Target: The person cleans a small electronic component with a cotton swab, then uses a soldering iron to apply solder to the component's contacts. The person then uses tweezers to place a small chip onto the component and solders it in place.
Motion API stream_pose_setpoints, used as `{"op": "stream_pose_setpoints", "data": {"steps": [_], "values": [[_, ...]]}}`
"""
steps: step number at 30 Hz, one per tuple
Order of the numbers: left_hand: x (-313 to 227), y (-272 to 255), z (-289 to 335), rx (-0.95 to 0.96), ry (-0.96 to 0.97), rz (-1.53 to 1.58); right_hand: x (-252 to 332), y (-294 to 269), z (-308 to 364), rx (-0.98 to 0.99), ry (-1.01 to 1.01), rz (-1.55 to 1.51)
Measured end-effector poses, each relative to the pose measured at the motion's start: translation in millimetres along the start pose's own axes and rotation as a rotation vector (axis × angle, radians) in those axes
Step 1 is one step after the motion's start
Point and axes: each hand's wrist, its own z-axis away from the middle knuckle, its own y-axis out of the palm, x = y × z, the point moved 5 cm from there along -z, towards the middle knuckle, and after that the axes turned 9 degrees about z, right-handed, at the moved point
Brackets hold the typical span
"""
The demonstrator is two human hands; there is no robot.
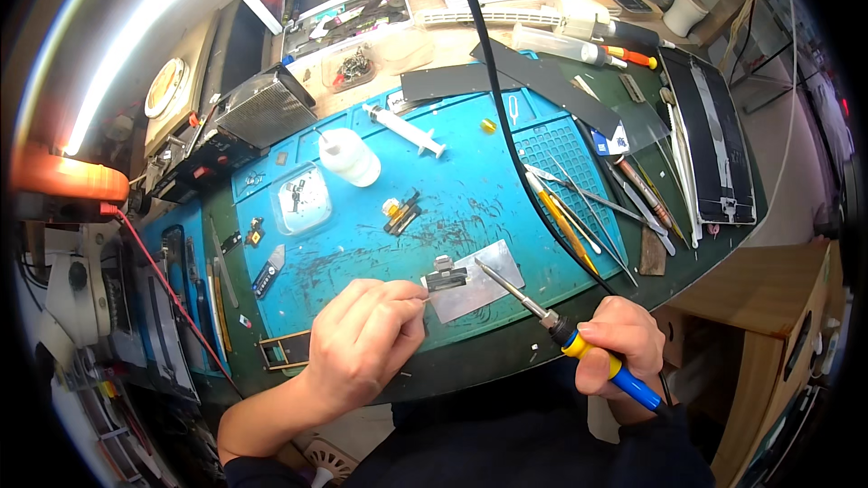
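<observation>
My right hand [624, 339] grips a soldering iron [601, 361] by its blue and yellow handle. The iron's tip points left, over a flat grey metal plate [493, 294] on the blue mat. On the plate's left part lies a small dark electronic part [446, 278] with a silvery piece at its top. My left hand [371, 334] is closed in a pinch beside the plate's left edge. Something thin shows at its fingertips, close to the dark part, too small to name. Whether the iron's tip touches the plate cannot be made out.
A white bottle [351, 158], a clear plastic dish [301, 199] and a syringe [404, 129] stand or lie farther back on the blue mat [470, 190]. Several tweezers and picks [579, 217] lie to the right. A black cable [493, 81] crosses the view above the mat.
</observation>
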Motion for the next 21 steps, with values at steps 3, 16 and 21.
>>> {"op": "stream_pose_setpoints", "data": {"steps": [3,16,21], "values": [[-1.9,-1.3,-4.0,0.026,0.003,-0.010,1.2,1.0,-0.3,-0.036,0.001,0.015],[-3.7,-5.5,-8.3,0.046,0.076,-0.053,4.1,4.0,-0.5,-0.062,-0.058,0.023],[-2.6,-6.4,-11.4,0.079,0.121,-0.047,6.1,3.2,-1.7,-0.039,-0.057,0.045]]}}
